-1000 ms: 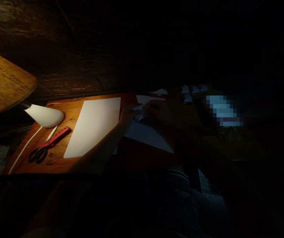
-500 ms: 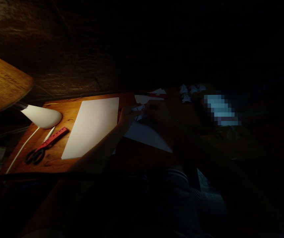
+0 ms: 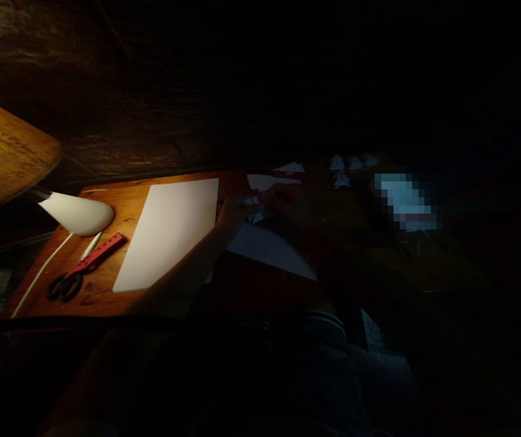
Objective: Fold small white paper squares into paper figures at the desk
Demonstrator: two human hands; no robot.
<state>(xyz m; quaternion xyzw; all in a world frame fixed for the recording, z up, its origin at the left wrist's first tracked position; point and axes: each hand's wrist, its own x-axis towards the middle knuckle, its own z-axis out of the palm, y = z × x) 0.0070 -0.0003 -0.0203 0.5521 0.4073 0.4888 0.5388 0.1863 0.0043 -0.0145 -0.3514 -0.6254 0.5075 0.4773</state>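
Observation:
The scene is very dark. My left hand (image 3: pixel 231 213) and my right hand (image 3: pixel 290 205) meet over a small folded piece of white paper (image 3: pixel 256 207), fingers pinched on it from both sides. The piece lies above a larger white sheet (image 3: pixel 269 250) on the wooden table (image 3: pixel 119 209). Most of my right hand is lost in shadow. A second clean white sheet (image 3: pixel 169 233) lies flat just left of my left forearm.
A white lamp (image 3: pixel 78 213) with its cord stands at the table's left. Scissors (image 3: pixel 64 285) with black handles and a red ruler (image 3: pixel 99 253) lie beside it. Paper scraps (image 3: pixel 349 167) and more white paper (image 3: pixel 272 179) sit at the back. A lit blurred screen (image 3: pixel 403 200) glows right.
The view has shifted slightly left. My hands stay together on the small paper piece, with only small finger movements.

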